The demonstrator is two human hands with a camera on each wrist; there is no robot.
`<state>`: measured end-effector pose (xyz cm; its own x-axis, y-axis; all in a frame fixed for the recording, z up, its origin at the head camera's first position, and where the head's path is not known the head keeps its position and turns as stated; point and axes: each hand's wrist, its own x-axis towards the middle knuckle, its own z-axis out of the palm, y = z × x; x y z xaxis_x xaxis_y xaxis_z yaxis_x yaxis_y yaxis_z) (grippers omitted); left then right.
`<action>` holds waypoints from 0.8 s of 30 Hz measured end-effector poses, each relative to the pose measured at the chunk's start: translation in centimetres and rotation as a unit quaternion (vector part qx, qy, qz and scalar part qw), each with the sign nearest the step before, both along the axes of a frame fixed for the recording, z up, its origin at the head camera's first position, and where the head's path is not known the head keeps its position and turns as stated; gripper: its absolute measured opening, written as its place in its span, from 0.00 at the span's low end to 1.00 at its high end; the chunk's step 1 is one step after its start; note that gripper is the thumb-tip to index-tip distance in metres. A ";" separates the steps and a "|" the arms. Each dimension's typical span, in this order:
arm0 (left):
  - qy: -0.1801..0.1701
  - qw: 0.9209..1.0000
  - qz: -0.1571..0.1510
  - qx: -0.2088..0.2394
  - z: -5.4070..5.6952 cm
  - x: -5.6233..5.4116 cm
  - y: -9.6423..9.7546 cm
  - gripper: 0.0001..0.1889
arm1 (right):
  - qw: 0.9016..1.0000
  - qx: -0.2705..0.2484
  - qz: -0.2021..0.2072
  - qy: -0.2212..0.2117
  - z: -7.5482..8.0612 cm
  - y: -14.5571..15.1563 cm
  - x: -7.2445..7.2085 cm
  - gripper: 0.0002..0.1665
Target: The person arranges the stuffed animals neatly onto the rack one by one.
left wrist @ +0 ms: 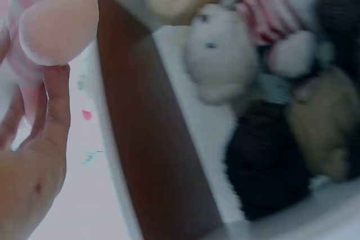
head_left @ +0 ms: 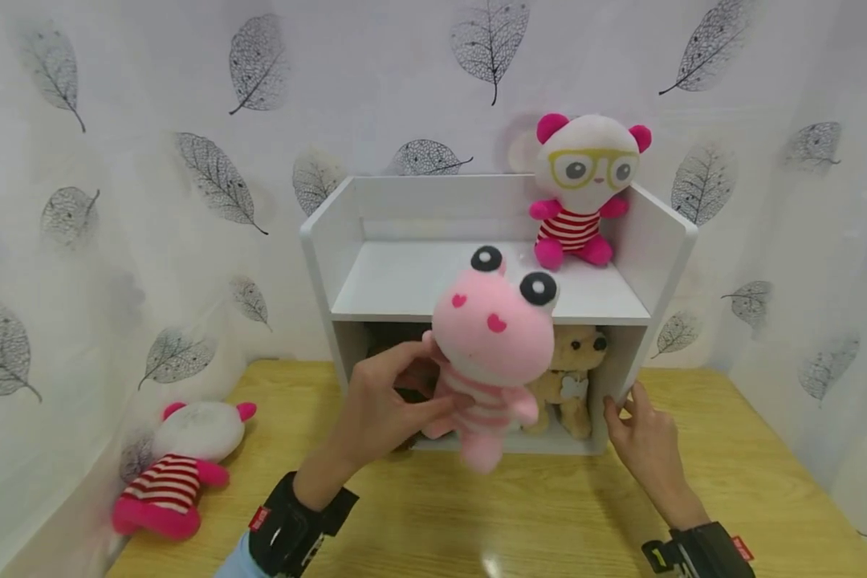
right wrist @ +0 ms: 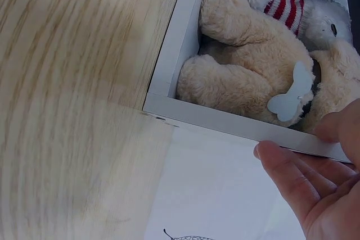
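A pink frog plush toy (head_left: 493, 329) with bulging black-and-white eyes and striped body is held up in front of the white shelf (head_left: 405, 281). My left hand (head_left: 386, 401) grips it by its side, thumb across the striped belly. The left wrist view shows part of the plush toy (left wrist: 59, 21) above the fingers. At the shelf's lower right, my right hand (head_left: 646, 441) pinches the front edge of the side panel, thumb inside and fingers outside. Just inside that panel sits a tan plush dog (head_left: 576, 377) with a pale bone-shaped tag (right wrist: 292, 94).
A pink-and-white panda plush (head_left: 585, 172) with yellow glasses sits at the right of the upper shelf. Another striped pink plush (head_left: 169, 474) lies at the table's left. Dark and white plush toys (left wrist: 222, 54) fill the lower compartment. Leaf-patterned curtain (head_left: 405, 80) hangs behind.
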<state>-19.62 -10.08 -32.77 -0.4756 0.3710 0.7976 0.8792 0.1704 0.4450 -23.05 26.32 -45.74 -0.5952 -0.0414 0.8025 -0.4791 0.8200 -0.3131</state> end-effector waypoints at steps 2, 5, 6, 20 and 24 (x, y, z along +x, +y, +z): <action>-0.027 0.999 0.007 0.021 1.3 0.0 0.6 0.25 | 1.000 0.000 0.001 0.002 -0.1 0.0 0.0 0.24; -0.066 0.997 0.016 0.048 3.2 -0.3 1.5 0.25 | 1.000 -0.002 0.004 0.003 -0.1 0.0 0.1 0.25; -0.079 0.995 0.017 0.058 3.8 -0.6 1.8 0.25 | 1.000 -0.004 0.005 0.003 -0.1 0.0 0.1 0.25; -0.128 0.981 0.082 0.120 8.7 -6.4 3.8 0.21 | 1.000 0.011 -0.006 0.007 -0.1 0.2 -0.1 0.26; -0.147 0.976 0.113 0.112 9.2 -7.6 4.2 0.22 | 1.000 0.010 -0.010 0.001 -0.1 0.1 0.0 0.25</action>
